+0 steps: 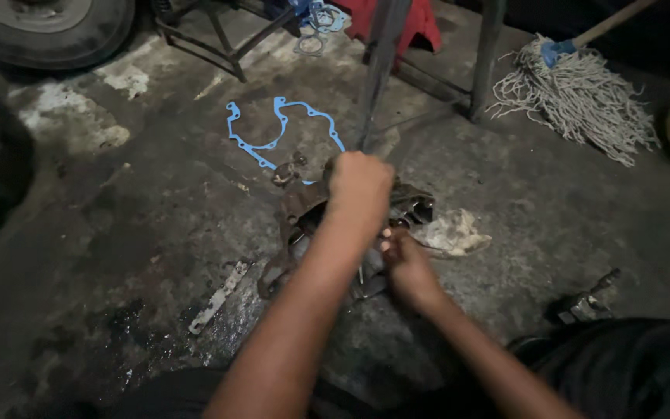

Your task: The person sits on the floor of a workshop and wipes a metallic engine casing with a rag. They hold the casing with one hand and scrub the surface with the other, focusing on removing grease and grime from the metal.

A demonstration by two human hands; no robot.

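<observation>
Both hands (360, 182) (406, 262) on engine casing (304, 206) — grimy, dark, oily metal

Left hand (360, 180) clenched in a fist, arm outstretched; right hand (406, 264) lower, fingers curled.

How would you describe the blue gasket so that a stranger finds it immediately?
Start at the metal part under the left hand. On the floor just beyond lies the gasket: a thin flat outline, the only bright blue shape there.
</observation>
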